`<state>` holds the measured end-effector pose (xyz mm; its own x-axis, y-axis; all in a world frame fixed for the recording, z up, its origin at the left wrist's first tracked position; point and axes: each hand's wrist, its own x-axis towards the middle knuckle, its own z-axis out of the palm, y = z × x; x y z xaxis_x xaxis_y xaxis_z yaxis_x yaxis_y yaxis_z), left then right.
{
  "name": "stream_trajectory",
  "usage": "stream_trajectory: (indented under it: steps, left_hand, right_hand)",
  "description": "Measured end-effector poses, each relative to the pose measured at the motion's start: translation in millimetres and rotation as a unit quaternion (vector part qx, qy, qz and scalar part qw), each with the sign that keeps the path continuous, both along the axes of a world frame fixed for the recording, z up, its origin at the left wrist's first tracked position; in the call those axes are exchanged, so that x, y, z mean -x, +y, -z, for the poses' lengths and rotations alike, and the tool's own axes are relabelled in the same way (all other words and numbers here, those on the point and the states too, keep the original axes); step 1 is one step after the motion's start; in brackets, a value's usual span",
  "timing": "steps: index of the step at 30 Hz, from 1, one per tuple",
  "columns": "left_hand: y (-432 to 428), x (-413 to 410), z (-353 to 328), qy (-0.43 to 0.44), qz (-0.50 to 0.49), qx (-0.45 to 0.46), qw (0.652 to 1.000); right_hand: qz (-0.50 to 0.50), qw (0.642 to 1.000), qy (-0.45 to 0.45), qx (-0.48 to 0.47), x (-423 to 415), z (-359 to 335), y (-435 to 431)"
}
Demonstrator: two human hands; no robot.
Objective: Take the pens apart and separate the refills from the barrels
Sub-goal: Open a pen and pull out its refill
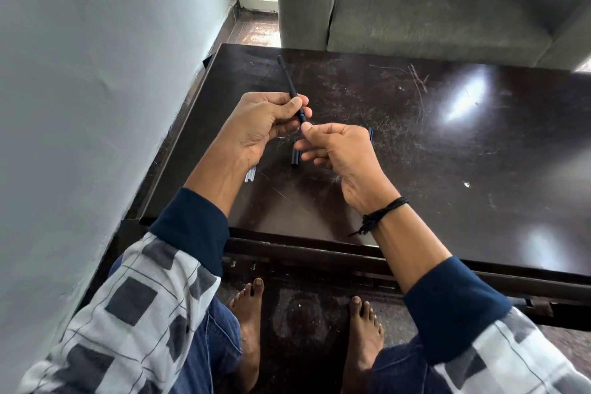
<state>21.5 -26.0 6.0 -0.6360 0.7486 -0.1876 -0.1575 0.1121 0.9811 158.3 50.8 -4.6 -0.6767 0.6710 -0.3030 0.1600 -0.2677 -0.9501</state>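
Pen [289, 83]: black, slim, ribbed at one end; raised over the table [415, 169], tilted, ribbed end toward the table's far-left corner.
Barrels [295, 159]: dark tubes, flat on the table left of centre, partly hidden.
Bluish tube end [370, 133]: nearer the table's centre.
Refills [250, 175]: pale thin tubes, side by side near the table's left edge.

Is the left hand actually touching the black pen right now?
Touching. The head view shows the left hand with its thumb and fingers pinched round the black pen near its lower end.
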Motion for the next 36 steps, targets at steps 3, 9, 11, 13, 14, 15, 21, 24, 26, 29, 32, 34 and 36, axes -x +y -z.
stream_trajectory:
  steps: [3, 9, 11, 13, 14, 15, 21, 24, 26, 29, 32, 34, 36]
  left_hand:
    - [-0.7, 0.6, 0.1, -0.004, -0.004, -0.002, 1.0]
    - [1.8, -1.8, 2.0, -0.004, 0.01, -0.004, 1.0]
    - [2.4, -2.8, 2.5, -0.006, 0.012, -0.006, 1.0]
    - [2.0, -2.7, 2.0, -0.013, 0.007, -0.011, 1.0]
    - [1.5, -2.1, 1.6, -0.022, 0.001, -0.016, 1.0]
    - [0.9, -1.5, 1.2, -0.037, -0.006, -0.023, 0.999]
    - [2.1, -4.2, -0.2, -0.138, -0.015, -0.044, 0.989]
    - [2.3, -3.1, -0.4, -0.167, -0.009, -0.041, 0.985]
    - [2.4, -3.0, -0.5, -0.182, -0.013, -0.039, 0.982]
    - [3.7, -4.8, -1.2, -0.188, -0.016, -0.042, 0.981]
    - [4.9, -6.0, -2.6, -0.191, -0.029, -0.051, 0.98]
    - [5.1, -6.1, -3.0, -0.199, -0.04, -0.057, 0.978]
    - [5.5, -6.9, -3.1, -0.21, -0.045, -0.061, 0.975]
  right_hand:
    - [-0.015, 1.0, -0.008, 0.009, 1.3, -0.9, -2.2]
    - [-0.003, 1.0, -0.01, -0.004, 0.5, 0.9, -1.9]
    - [0.001, 1.0, -0.005, -0.006, -0.2, 0.7, -1.7]
    - [0.0, 1.0, 0.003, -0.003, -0.4, 0.0, -1.6]
    - [-0.002, 1.0, 0.007, 0.001, 0.0, -0.6, -1.6]
    - [-0.003, 1.0, 0.011, 0.004, 0.4, -1.3, -1.5]
    - [0.035, 0.999, 0.02, -0.018, -1.5, -2.2, 4.9]
    - [0.048, 0.998, 0.021, -0.026, -4.7, -4.9, 11.2]
    - [0.053, 0.998, 0.025, -0.032, -6.4, -6.6, 14.9]
    - [0.057, 0.996, 0.025, -0.058, -7.9, -6.4, 19.2]
    - [0.058, 0.995, 0.032, -0.078, -7.3, -5.8, 21.9]
    - [0.061, 0.994, 0.041, -0.077, -6.6, -5.6, 22.7]
    - [0.07, 0.993, 0.043, -0.08, -5.8, -4.5, 23.7]
